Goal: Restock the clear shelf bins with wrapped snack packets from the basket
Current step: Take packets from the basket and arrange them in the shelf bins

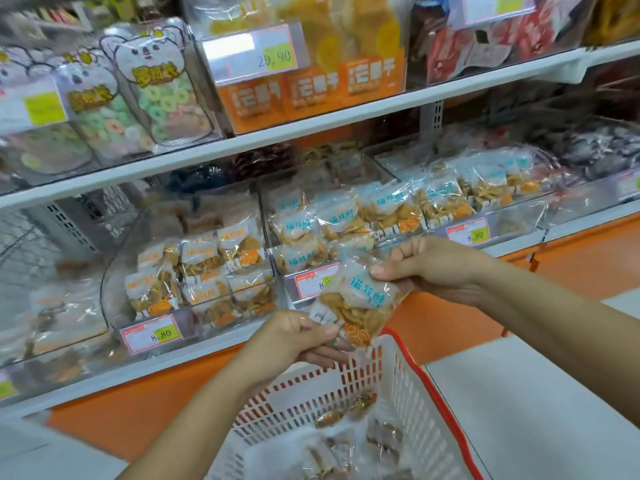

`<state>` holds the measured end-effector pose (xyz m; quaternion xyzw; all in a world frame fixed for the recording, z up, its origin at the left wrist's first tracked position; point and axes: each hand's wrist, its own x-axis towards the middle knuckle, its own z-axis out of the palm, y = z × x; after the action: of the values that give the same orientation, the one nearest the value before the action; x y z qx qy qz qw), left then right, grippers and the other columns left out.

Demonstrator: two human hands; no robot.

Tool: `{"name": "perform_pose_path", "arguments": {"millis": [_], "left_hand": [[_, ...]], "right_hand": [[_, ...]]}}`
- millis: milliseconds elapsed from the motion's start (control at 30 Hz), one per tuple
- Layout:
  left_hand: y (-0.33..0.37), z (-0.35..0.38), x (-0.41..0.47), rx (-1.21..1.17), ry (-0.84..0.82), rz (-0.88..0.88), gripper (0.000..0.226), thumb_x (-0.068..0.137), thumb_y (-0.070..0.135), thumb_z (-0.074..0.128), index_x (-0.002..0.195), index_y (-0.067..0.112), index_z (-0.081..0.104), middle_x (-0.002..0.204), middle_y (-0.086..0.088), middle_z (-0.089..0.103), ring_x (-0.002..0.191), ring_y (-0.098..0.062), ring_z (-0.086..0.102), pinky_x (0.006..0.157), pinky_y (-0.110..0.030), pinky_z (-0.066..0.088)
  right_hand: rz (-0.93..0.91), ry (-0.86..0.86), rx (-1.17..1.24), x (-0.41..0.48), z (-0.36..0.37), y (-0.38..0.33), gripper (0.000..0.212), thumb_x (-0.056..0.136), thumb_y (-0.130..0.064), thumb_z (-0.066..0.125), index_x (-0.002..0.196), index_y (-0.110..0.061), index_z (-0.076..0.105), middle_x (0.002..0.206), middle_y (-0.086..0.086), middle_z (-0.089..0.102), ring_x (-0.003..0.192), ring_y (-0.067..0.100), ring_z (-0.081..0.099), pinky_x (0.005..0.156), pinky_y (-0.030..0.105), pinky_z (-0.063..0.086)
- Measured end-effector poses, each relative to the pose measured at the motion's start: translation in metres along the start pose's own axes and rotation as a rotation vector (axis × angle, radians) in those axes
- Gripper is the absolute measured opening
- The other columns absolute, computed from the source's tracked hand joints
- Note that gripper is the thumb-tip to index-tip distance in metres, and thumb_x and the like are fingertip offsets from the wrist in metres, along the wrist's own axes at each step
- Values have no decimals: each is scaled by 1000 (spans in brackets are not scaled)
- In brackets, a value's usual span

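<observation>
We record a white upper shelf board (311, 123) spanning the shelving unit, a slotted grey upright (431, 119) beneath it, an orange base panel (588, 261) along the unit's lower edge, and pale floor (536, 393) below. Lighting is even.

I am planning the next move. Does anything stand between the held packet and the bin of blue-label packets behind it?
Nothing loose stands between them. The left hand and right hand hold the packet just before the bin; only its clear front wall, with the price tag, lies in the path.
</observation>
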<state>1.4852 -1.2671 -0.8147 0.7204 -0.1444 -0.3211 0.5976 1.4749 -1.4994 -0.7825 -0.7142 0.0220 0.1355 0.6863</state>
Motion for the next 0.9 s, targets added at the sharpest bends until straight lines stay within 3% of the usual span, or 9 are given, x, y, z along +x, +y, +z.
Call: {"name": "perform_pose_path", "arguments": {"millis": [167,233,333,433,567,633,733,800,900], "left_hand": [[-1,7,10,-150,-12,-5,27,75,18,61,82,-5,72,85,-20,73,70,-20,72,59,-21,56],[-3,14,14,-211,26,17,32,76,19,61,87,-9,72,91,-24,71,71,-21,72,58,-21,56],[0,25,20,-293,134,81,30,79,22,59,86,-4,75,94,-22,72,76,-20,72,61,-20,57],[10,36,29,-220,259,169,21,84,19,59,88,5,75,90,-13,75,80,-17,72,63,-19,56],[29,38,41,172,335,269,16,91,20,60,101,27,70,95,8,74,88,-1,69,77,-17,54],[38,30,54,477,401,381,29,90,25,63,118,33,63,109,20,67,99,7,61,88,-15,49],[55,19,81,942,461,483,41,92,30,61,132,27,55,127,13,58,118,-6,52,100,-25,40],[65,16,99,1147,431,471,37,91,34,61,126,22,59,124,5,60,115,-16,54,95,-30,43],[77,13,115,1295,464,399,19,91,32,62,105,20,68,107,3,66,100,-18,60,82,-34,49]], "right_hand": [[-40,-29,256,5,-8,0,30,80,-2,65,57,-7,46,56,2,58,54,9,57,46,13,46],[-44,18,305,8,-9,3,29,87,0,59,59,-7,56,65,4,66,64,11,64,54,15,54],[-2,0,321,8,-11,3,13,84,-18,63,87,-5,66,88,8,74,84,17,71,70,22,59],[66,-88,212,5,-11,4,34,76,-23,68,105,-4,67,103,10,73,94,18,69,81,25,57],[-140,98,-77,3,-24,-17,14,77,-19,72,88,-12,70,90,0,75,84,13,70,73,19,53],[-277,330,-287,5,-41,-29,14,80,-21,72,94,-19,70,90,2,74,85,16,70,78,28,54],[-328,495,-546,14,-62,-38,20,83,-20,72,103,-19,67,90,8,71,90,27,66,83,45,53],[-298,470,-603,20,-67,-38,20,83,-18,72,102,-20,67,93,8,71,89,24,67,78,38,55],[-161,428,-716,32,-74,-37,13,83,-23,73,81,-26,60,76,5,65,70,15,61,60,19,49]]}}
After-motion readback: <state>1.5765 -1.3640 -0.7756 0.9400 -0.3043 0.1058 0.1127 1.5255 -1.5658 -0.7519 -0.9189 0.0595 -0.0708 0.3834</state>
